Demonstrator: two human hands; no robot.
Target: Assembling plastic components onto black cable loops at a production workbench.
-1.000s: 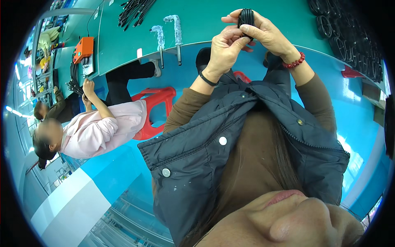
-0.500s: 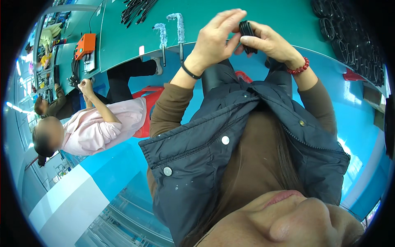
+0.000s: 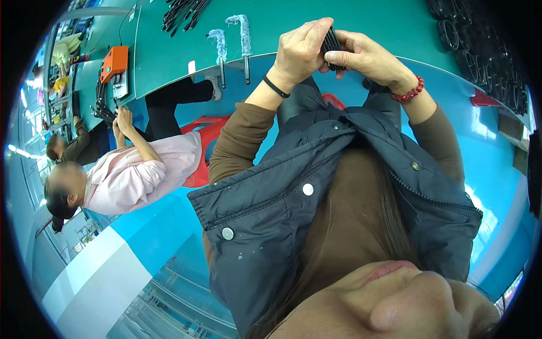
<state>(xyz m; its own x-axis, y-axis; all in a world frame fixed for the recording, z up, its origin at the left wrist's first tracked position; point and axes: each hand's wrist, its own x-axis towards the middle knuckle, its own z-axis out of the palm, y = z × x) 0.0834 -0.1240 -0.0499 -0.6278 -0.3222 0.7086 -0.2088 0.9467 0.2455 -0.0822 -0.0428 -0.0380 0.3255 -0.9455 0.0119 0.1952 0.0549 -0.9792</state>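
Note:
A small coil of black cable (image 3: 332, 48) is held upright between my two hands at the table's front edge. My right hand (image 3: 361, 55), with a red bead bracelet at its wrist, grips the coil's right side, its thumb lying across the front. On the other side, my left hand (image 3: 300, 50), a black band at the wrist, closes its fingers and thumb against the coil. Part of the loops is hidden by the fingers. To the left, two hooked rods wrapped in pale plastic film, a shorter rod (image 3: 220, 50) and a taller rod (image 3: 245, 39), stick out at the table edge.
Loose black cables (image 3: 183, 14) lie on the green table (image 3: 271, 22) at the far left. Many coiled black cables (image 3: 480, 62) are piled at the right. A co-worker in a pink top (image 3: 141, 175) sits left, near an orange device (image 3: 114, 63). A red stool (image 3: 199, 175) stands there.
My left hand has moved down and right, from holding its fingers raised beside the coil to closing on it. The coil has tilted slightly in my right hand.

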